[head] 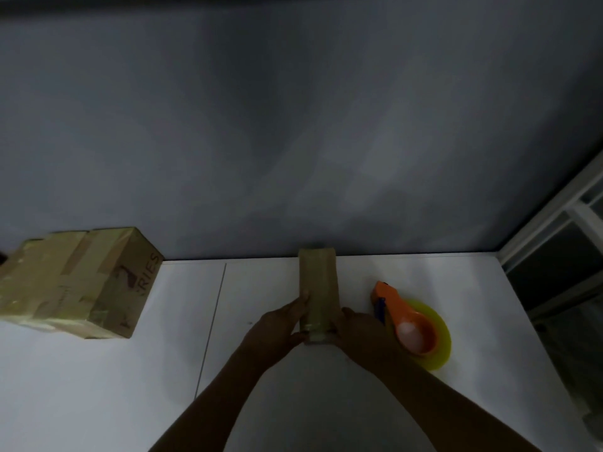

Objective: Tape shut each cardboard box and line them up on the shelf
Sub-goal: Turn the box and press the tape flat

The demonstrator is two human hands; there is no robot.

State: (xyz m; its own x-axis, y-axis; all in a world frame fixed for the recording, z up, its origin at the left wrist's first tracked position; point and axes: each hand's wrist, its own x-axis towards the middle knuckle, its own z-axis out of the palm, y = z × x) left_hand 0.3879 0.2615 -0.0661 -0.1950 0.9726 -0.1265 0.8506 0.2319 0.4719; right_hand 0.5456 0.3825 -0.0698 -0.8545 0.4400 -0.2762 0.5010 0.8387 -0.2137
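Observation:
A small narrow cardboard box [318, 282] lies on the white shelf surface [98, 386], its far end against the grey wall. My left hand [280, 324] grips its near left side, thumb on top. My right hand [359, 331] holds its near right side. Shiny tape covers the near end of the box between my hands. A larger cardboard box [78, 282], wrapped in tape and printed with letters, stands at the left against the wall. An orange tape dispenser [404, 321] with a yellowish roll lies just right of my right hand.
The grey wall [293, 125] closes the back of the surface. A white window frame [561, 256] with dark panes runs along the right edge. A thin seam [212, 321] crosses the surface left of my hands.

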